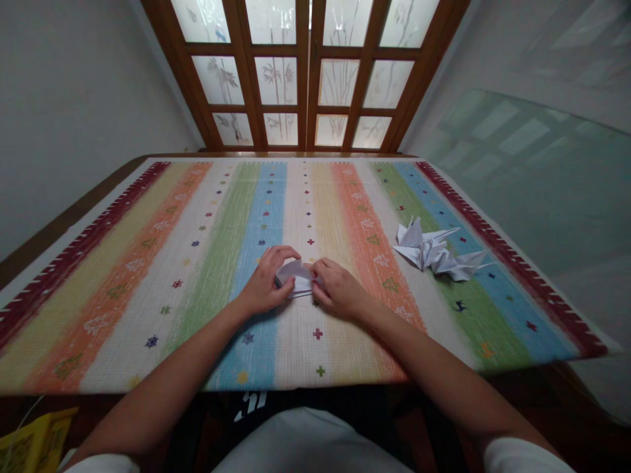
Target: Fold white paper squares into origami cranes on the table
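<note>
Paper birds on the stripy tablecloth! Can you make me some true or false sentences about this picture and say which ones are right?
1. The left hand and the right hand both touch the folded paper. True.
2. The origami cranes lie left of the hands. False: they lie to the right.
3. The tablecloth has coloured stripes. True.
4. The folded paper is red. False: it is white.
</note>
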Demonstrator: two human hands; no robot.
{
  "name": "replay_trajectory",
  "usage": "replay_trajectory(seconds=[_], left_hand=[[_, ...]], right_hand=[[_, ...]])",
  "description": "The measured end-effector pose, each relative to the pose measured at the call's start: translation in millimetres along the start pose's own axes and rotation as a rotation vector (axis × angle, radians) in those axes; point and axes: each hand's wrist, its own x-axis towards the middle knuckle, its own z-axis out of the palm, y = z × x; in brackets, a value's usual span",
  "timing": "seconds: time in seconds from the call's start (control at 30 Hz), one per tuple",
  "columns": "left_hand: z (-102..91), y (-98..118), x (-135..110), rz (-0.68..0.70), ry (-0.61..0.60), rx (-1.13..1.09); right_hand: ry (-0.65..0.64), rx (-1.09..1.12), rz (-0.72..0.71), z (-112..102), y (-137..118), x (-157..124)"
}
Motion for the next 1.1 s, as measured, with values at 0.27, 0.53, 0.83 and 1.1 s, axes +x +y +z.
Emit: replay_trajectory(seconds=[0.27,0.53,0.83,1.1], left_hand=[[-2.0,-10,-4,-0.012,-0.023,-0.092],[-3.9,-12,-3,-0.017,-0.105,-0.090],[8.1,-19,-6,-0.107,-0.068,-0.125],[9.6,-17,-5,-0.338,-0.021,0.050]], right_hand=[[0.011,0.175,0.008,-4,5,-1],[0.069,0.203,-0.217,-9,10,-4],[0.042,-0.221,-0.325,-14,0,-3],[-0.065,-0.415,-0.338,-18,1,-4]])
